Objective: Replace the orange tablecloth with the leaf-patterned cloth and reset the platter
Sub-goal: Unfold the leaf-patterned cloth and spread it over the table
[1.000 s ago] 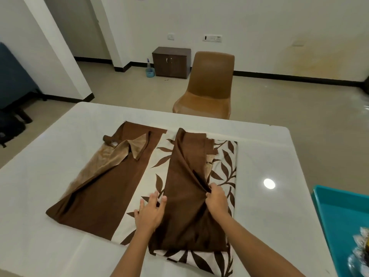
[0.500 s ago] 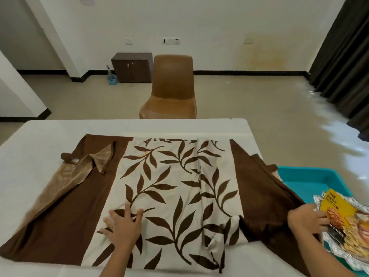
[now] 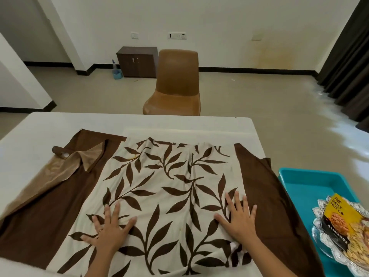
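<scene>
Leaf-patterned cloth [image 3: 163,186] spread on desk [image 3: 139,121]; far-left corner folded over. Left hand [image 3: 108,232], right hand [image 3: 239,222] flat, fingers splayed, pressing cloth, gripping nothing. Platter [image 3: 319,210] in teal tray [image 3: 303,182], not yet reset.

Both hands flat, palms down, fingers spread: L hand [image 3: 108,229], R hand [image 3: 238,218] (forearms reaching fwd).

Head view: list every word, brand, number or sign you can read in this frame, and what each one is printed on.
"THE DAILY NUT CO": top of the yellow nut packet lying on the silver platter.
"ALMONDS": black band along the same packet.
Wall socket plate: markings too small to read.
No other text is visible.
</scene>
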Action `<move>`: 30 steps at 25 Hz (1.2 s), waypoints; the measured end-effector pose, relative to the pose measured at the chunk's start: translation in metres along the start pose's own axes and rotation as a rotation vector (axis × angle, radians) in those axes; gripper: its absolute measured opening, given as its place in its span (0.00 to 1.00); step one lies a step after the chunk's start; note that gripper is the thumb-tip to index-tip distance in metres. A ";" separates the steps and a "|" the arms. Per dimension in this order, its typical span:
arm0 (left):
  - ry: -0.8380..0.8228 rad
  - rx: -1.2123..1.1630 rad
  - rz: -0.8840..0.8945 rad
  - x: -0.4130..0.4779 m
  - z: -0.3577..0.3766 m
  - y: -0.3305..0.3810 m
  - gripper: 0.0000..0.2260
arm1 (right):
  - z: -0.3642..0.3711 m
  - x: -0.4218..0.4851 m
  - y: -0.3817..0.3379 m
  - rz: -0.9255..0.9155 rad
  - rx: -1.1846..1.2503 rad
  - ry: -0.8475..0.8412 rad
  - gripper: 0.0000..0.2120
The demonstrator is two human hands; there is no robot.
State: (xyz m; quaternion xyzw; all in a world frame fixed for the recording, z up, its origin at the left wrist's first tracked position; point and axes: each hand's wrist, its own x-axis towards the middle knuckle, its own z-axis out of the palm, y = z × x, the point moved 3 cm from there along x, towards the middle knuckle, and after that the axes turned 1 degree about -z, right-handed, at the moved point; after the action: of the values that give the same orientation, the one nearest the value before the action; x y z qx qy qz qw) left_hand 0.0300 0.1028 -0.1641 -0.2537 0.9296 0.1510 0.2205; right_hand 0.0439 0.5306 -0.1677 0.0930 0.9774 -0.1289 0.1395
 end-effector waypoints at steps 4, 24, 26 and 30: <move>0.025 -0.040 -0.080 -0.025 0.001 -0.034 0.39 | 0.003 -0.021 0.009 -0.028 -0.030 -0.053 0.44; 0.191 -0.033 0.329 -0.017 -0.005 0.054 0.45 | 0.004 -0.028 -0.037 -0.100 0.128 0.045 0.42; 0.138 0.011 0.404 -0.007 0.002 0.073 0.40 | -0.006 0.008 -0.068 -0.222 0.130 0.035 0.40; 0.078 0.025 0.227 0.012 0.003 0.059 0.39 | -0.005 0.042 -0.046 -0.046 -0.038 0.043 0.43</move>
State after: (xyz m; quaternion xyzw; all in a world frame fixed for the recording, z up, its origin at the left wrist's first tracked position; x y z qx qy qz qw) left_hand -0.0104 0.1476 -0.1626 -0.1496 0.9621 0.1534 0.1689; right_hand -0.0073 0.4943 -0.1648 0.0708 0.9843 -0.1112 0.1171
